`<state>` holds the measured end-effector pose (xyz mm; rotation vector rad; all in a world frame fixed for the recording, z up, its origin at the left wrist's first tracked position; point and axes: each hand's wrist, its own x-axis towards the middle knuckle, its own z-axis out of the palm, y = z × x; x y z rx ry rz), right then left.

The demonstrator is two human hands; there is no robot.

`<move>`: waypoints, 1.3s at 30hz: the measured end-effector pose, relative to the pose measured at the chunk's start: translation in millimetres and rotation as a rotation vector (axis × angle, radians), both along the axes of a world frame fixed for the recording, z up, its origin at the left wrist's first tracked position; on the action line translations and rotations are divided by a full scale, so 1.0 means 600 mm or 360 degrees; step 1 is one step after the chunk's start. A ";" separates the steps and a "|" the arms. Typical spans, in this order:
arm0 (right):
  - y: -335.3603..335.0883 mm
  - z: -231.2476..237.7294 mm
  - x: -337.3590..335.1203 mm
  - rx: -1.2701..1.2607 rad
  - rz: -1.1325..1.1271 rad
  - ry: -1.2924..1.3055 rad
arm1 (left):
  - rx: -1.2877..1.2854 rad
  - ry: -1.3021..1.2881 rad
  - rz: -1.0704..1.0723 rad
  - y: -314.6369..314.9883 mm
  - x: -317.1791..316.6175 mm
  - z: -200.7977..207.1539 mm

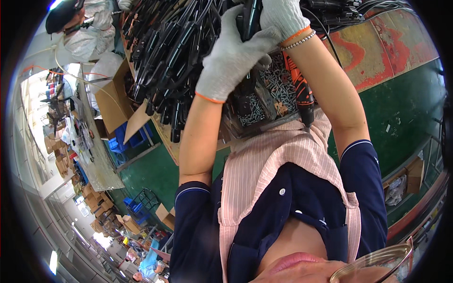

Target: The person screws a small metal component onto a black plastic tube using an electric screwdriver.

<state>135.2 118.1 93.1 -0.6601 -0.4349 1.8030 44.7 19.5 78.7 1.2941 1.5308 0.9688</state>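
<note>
My left hand (225,66), in a white knit glove with an orange cuff, is closed round a long black plastic part (251,20) at the top edge. Close against that part's right side is my right hand (283,18), gloved alike; its fingers are mostly out of the picture. Below the hands lies a tray of small silver screws (251,111) and more loose screws (273,81). An orange and black power screwdriver (297,78) rests beside the screws, under my right forearm, its black nose toward me. Small copper-coloured pieces (282,109) lie near it.
A big heap of black parts with cables (165,56) covers the table to the left. More black cables (337,10) lie at the top right, on the worn red and yellow tabletop (377,49). An open cardboard box (115,101) stands at the left. Another person's gloved hand (102,21) shows top left.
</note>
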 end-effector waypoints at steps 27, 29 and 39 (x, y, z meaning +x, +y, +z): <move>-0.189 -0.104 0.227 0.0787 -0.0234 -0.0808 | -0.0283 -0.1634 0.0017 -0.013 -0.082 -0.049; -0.183 -0.070 0.186 0.0782 -0.0308 -0.0212 | -0.0242 -0.1662 -0.0010 -0.013 -0.085 -0.059; -0.250 -0.104 0.100 0.0913 -0.0268 -0.0215 | -0.0163 -0.1548 0.0205 -0.017 -0.073 -0.052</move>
